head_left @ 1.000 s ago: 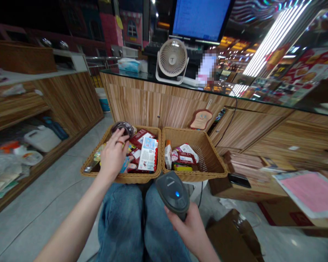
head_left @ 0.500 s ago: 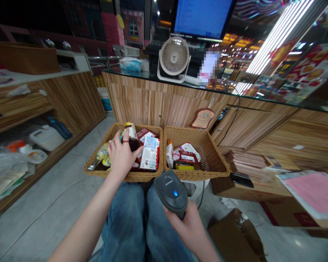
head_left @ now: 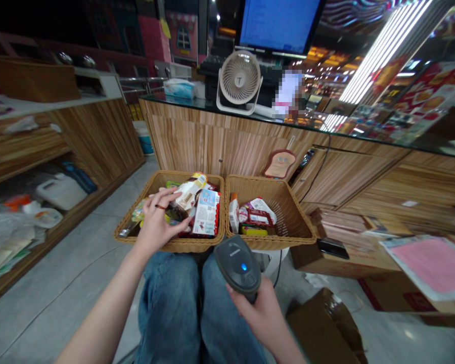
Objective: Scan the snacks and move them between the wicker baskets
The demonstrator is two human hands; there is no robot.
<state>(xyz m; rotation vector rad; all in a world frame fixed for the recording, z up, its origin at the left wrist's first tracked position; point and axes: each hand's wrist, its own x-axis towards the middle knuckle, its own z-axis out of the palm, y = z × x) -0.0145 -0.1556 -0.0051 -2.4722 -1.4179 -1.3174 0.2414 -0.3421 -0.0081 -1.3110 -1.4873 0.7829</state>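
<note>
My left hand (head_left: 159,221) is in the left wicker basket (head_left: 169,246), its thumb and fingers curved round the lower end of a dark brown jar (head_left: 188,198) with a white and yellow label. The jar lies tilted, its yellow end pointing up and away to the right. Beside it is a white and red box (head_left: 207,213) with printed text. Other snack packs lie partly hidden under the hand. My right hand (head_left: 260,308) is wrapped round the handle of a dark grey barcode scanner (head_left: 238,265), held above my knees with a blue light lit.
A second wicker basket (head_left: 296,217) adjoins on the right, holding several packs. Behind stands a wooden counter (head_left: 185,136) with a fan (head_left: 239,78) and a monitor (head_left: 280,25). Cardboard boxes (head_left: 322,323) stand at the right, and a shelf unit (head_left: 98,126) at the left.
The jar has tipped over from a more upright position, turning its label towards me. My left hand has shifted slightly left and down. The scanner stays almost in place.
</note>
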